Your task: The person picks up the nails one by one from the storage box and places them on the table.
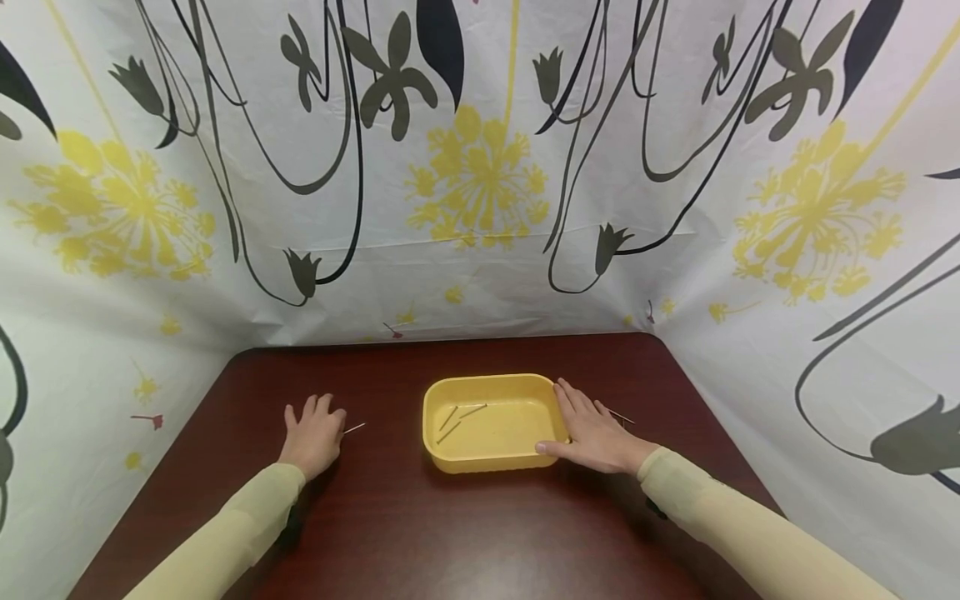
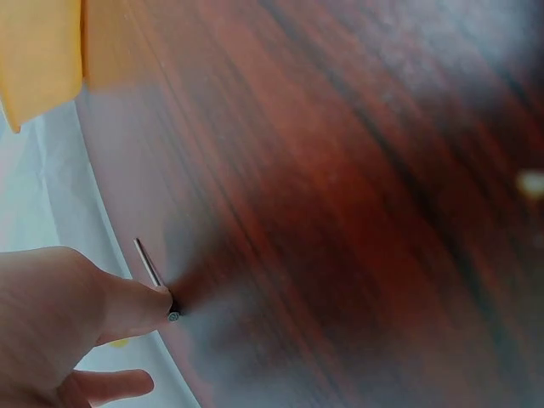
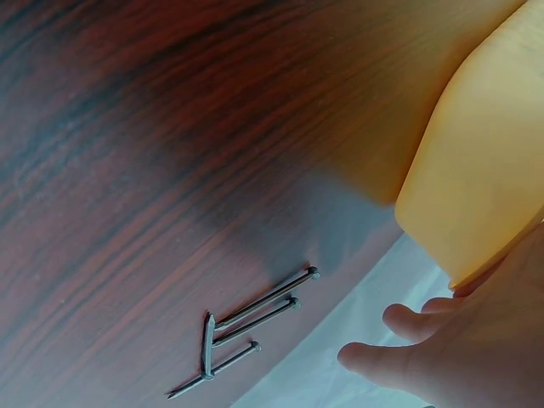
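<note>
My left hand [image 1: 313, 440] is at the left side of the table, pinching a metal nail [image 1: 355, 428] between thumb and fingers. In the left wrist view the nail [image 2: 146, 262] sticks out past the thumb, its head just below the thumb tip. A yellow plastic tray [image 1: 487, 463] stands in the middle with three nails [image 1: 449, 432] lying inside. Across the tray's right end lies my right hand [image 1: 592, 433], fingers extended along the rim and thumb over the near corner. Several loose nails [image 3: 263, 297] lie on the table to the right of that hand, partly hidden by it in the head view.
The dark red-brown wooden table [image 1: 420, 533] has rounded far corners. A white cloth [image 1: 480, 292] with grey and yellow flower prints hangs behind it and along both sides.
</note>
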Demonstrator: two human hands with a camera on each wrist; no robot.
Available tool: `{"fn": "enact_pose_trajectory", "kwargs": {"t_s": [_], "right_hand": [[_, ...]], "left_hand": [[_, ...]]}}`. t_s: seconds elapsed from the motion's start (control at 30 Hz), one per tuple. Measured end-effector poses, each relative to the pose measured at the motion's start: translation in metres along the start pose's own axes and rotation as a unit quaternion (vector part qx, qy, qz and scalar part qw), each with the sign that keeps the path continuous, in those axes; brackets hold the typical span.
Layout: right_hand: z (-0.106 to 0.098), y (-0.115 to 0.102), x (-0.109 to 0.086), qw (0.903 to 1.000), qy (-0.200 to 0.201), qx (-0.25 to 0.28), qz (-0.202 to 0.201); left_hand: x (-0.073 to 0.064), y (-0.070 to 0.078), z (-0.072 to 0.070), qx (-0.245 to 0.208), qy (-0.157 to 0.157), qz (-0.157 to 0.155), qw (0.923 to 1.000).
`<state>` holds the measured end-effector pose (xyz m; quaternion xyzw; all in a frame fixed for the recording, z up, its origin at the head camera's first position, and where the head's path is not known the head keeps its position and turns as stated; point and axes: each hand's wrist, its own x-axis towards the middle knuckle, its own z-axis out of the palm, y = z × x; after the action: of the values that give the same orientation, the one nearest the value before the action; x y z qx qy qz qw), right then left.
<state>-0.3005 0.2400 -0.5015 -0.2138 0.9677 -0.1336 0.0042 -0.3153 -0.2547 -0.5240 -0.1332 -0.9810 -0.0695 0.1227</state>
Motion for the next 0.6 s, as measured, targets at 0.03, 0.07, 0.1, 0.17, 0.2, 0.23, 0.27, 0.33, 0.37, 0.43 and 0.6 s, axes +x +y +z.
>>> {"fn": "enact_pose_trajectory", "kwargs": {"t_s": [0.03,0.07,0.1,0.17,0.2,0.23,0.27,0.33,0.37,0.43,0.6], "right_hand": [[0.000,0.000,0.000,1.0000,0.000,-0.001,0.000],[0.000,0.000,0.000,1.0000,0.000,0.000,-0.001],[0.000,0.000,0.000,1.0000,0.000,0.000,-0.001],[0.000,0.000,0.000,1.0000,-0.002,0.000,-0.001],[0.000,0.000,0.001,1.0000,-0.003,0.000,-0.001],[0.000,0.000,0.001,1.0000,-0.004,0.000,-0.001],[0.000,0.000,0.001,1.0000,-0.004,0.000,-0.001],[-0.001,0.000,0.000,1.0000,-0.004,-0.002,-0.001],[-0.001,0.000,0.000,1.0000,-0.004,-0.002,-0.001],[-0.001,0.000,0.000,1.0000,-0.003,-0.003,-0.001],[-0.002,-0.002,0.000,1.0000,-0.002,-0.002,-0.002]], "left_hand": [[0.000,0.000,0.000,0.000,-0.001,0.000,1.0000],[0.000,0.000,0.000,-0.001,-0.001,0.001,1.0000],[0.001,0.000,-0.001,-0.002,-0.001,0.001,1.0000],[0.001,0.000,-0.003,-0.003,0.000,-0.001,1.0000],[0.002,0.000,-0.004,-0.004,0.002,-0.002,1.0000],[0.003,0.000,-0.005,-0.004,0.004,-0.002,1.0000],[0.005,0.001,-0.007,-0.005,0.007,-0.002,1.0000],[0.007,0.002,-0.010,-0.009,0.012,-0.002,0.9999],[0.009,0.003,-0.012,-0.010,0.015,0.000,0.9998],[0.012,0.005,-0.015,-0.013,0.020,0.004,0.9997],[0.021,0.013,-0.025,-0.023,0.030,0.017,0.9991]]}}
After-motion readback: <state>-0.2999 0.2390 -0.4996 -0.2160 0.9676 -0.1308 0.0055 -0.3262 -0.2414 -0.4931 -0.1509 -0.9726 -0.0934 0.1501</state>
